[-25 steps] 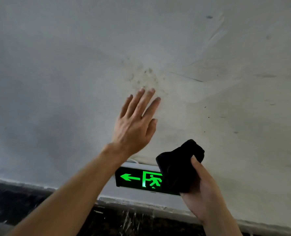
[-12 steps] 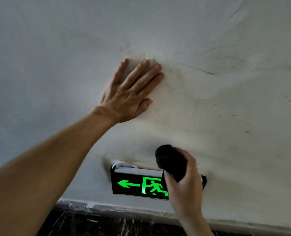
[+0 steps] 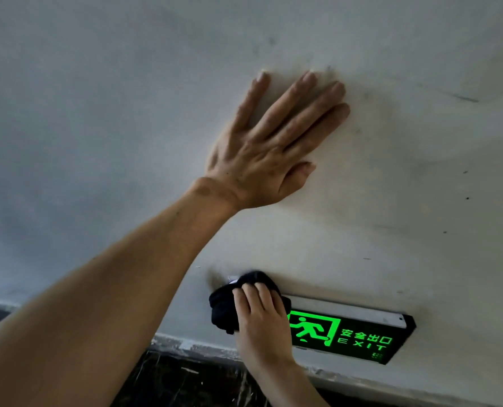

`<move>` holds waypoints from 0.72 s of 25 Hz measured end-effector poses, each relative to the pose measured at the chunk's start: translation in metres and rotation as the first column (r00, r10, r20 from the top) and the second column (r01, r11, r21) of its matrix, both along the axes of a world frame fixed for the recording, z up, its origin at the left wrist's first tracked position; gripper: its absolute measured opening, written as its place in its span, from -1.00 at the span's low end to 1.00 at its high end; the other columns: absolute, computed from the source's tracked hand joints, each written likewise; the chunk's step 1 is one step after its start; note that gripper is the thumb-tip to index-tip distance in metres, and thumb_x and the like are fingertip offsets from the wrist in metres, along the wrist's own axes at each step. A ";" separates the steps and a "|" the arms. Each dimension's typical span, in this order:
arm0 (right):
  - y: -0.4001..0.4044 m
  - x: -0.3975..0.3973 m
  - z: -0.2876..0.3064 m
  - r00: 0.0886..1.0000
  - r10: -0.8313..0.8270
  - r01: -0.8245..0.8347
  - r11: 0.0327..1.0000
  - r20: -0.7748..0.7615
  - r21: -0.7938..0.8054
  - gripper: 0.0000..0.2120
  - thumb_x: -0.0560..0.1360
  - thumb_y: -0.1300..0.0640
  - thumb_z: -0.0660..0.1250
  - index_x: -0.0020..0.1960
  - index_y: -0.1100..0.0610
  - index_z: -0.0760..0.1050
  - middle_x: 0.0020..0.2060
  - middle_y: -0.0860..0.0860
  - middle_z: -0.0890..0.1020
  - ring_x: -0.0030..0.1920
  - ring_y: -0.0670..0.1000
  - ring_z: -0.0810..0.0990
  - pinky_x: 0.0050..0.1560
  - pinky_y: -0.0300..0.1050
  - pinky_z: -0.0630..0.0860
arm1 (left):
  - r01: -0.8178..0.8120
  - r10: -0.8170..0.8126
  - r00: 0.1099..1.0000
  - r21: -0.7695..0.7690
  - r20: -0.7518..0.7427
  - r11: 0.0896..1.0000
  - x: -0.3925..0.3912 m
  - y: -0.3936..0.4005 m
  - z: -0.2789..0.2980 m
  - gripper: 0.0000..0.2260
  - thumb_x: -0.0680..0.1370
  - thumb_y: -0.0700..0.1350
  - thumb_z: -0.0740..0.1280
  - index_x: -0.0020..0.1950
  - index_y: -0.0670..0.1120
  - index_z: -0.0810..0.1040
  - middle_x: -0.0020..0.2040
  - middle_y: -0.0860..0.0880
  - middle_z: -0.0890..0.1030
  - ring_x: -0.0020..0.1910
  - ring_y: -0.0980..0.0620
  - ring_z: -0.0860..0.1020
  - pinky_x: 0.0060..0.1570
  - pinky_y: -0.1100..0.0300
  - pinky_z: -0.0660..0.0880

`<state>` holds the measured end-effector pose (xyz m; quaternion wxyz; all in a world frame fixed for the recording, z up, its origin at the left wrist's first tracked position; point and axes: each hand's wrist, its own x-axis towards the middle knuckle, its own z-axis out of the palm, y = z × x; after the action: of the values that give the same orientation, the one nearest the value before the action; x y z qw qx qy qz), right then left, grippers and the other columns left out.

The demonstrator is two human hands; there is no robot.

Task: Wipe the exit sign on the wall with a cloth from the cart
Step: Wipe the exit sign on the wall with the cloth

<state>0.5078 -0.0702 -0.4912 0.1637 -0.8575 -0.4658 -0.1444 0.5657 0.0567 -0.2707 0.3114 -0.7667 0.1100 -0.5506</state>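
Low on scuffed white plaster wall (image 3: 420,171), oblong exit sign (image 3: 350,333) glows green. Right hand (image 3: 262,321) fingers curled, pressing bunched black cloth (image 3: 226,306) over sign's left end — left hand (image 3: 262,154) flat on wall, fingers spread.

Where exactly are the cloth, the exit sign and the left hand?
cloth (image 3: 225,308): head view, its bunched left part.
exit sign (image 3: 362,339): head view, its lit green lettering.
left hand (image 3: 259,160): head view, its back.
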 end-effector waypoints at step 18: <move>-0.098 0.047 0.012 0.986 -0.166 0.168 0.976 0.029 -0.135 -0.33 0.00 -0.12 0.57 0.07 0.08 0.60 -0.04 -0.02 0.66 -0.03 0.10 0.64 0.06 0.07 0.58 | -0.061 0.061 0.998 0.027 0.026 0.998 -0.004 0.001 0.001 -0.43 0.63 0.12 0.13 0.60 -0.08 0.21 0.56 -0.08 0.24 0.54 -0.16 0.19 0.51 -0.22 0.00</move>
<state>0.5550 -0.1686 -0.4793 0.0877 -0.9015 -0.4023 -0.1330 0.5619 0.0578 -0.2701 0.3398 -0.7584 0.0901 -0.5488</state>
